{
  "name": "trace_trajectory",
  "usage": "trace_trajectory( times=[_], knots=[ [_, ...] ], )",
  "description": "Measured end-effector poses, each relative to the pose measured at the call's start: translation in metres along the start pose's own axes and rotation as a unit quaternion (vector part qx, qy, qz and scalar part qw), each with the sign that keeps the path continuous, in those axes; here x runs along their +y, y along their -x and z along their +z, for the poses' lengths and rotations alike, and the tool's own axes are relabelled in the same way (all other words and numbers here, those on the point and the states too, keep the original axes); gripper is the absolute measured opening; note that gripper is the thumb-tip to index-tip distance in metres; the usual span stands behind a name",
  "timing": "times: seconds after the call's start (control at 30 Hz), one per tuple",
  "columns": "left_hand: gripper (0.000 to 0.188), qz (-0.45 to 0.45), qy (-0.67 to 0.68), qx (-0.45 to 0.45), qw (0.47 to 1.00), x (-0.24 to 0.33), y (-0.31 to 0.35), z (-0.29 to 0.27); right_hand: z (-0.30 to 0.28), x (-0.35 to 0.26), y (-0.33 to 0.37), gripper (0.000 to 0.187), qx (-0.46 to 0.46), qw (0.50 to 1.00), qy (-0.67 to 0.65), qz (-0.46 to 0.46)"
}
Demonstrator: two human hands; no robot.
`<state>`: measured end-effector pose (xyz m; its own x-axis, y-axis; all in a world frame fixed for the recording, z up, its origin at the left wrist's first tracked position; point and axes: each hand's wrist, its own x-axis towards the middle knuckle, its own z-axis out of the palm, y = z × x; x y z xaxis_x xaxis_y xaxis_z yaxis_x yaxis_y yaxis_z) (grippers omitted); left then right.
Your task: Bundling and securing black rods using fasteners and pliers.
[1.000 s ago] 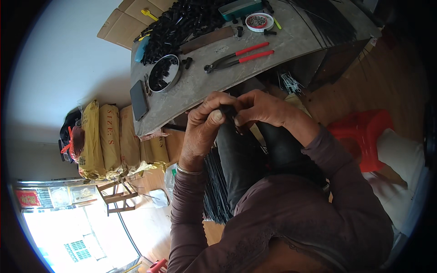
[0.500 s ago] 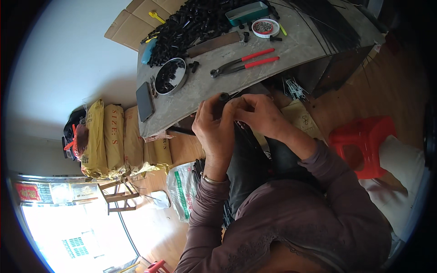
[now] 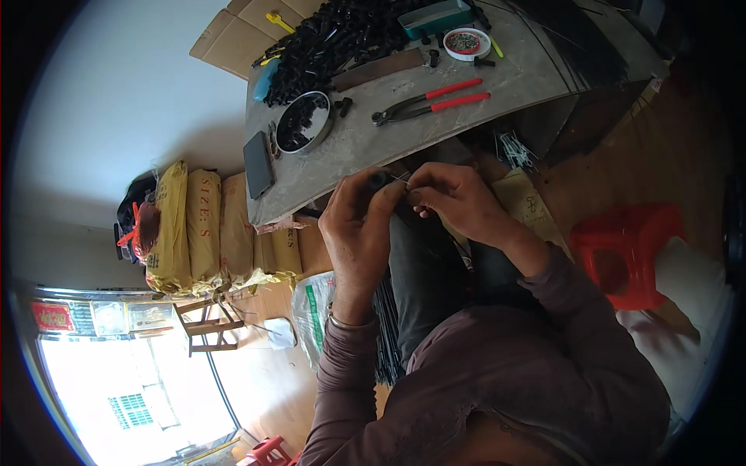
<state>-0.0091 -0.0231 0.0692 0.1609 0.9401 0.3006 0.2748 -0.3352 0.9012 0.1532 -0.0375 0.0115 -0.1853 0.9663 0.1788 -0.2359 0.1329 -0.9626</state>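
Observation:
Both hands are raised over my lap, close to the table's front edge. My left hand (image 3: 357, 217) is closed around a small black cylindrical piece (image 3: 378, 180), partly covered by its fingers. Between the hands runs a thin light wire (image 3: 399, 179), its one end by the black piece. The fingertips of my right hand (image 3: 462, 203) are pinched at the wire's other end. On the table beyond lie pincers (image 3: 431, 102) with red handles. A round metal bowl (image 3: 330, 124) with small black parts stands to their left.
A heap of black parts (image 3: 334, 39) covers the back of the grey table (image 3: 350, 151). A green tray (image 3: 435, 21), a white dish (image 3: 465, 57) of small metal bits and a phone (image 3: 258, 165) are also there. A red stool (image 3: 629, 233) stands right; sacks (image 3: 203, 225) lean left.
My right hand has drawn slightly away from the left, and the thin wire between them now shows. The view has shifted a little, so the table appears farther right.

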Motion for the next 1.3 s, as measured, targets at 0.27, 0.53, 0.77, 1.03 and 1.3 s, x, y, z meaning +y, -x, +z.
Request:
trace_trajectory(
  times=[0.27, 0.53, 0.77, 1.03, 1.3],
  knots=[
    [0.016, 0.008, 0.006, -0.037, 0.999, -0.005, 0.006, -0.004, 0.004, -0.012, 0.003, 0.009, -0.022, 1.0, 0.003, -0.004],
    [0.028, 0.04, -0.005, -0.155, 0.987, -0.003, 0.0, -0.015, 0.005, -0.008, 0.003, 0.009, -0.028, 1.0, 0.005, -0.01],
    [0.022, 0.058, -0.015, -0.14, 0.988, 0.005, 0.002, -0.014, 0.005, -0.011, 0.004, 0.007, -0.021, 0.999, 0.039, 0.012],
    [0.018, 0.035, 0.024, -0.127, 0.991, -0.005, 0.005, -0.017, 0.009, -0.017, 0.005, 0.007, -0.051, 0.999, 0.015, 0.005],
    [0.02, 0.021, 0.127, -0.199, 0.972, -0.005, 0.004, -0.02, 0.011, -0.017, 0.008, 0.008, -0.021, 0.999, -0.004, 0.034]
  ],
)
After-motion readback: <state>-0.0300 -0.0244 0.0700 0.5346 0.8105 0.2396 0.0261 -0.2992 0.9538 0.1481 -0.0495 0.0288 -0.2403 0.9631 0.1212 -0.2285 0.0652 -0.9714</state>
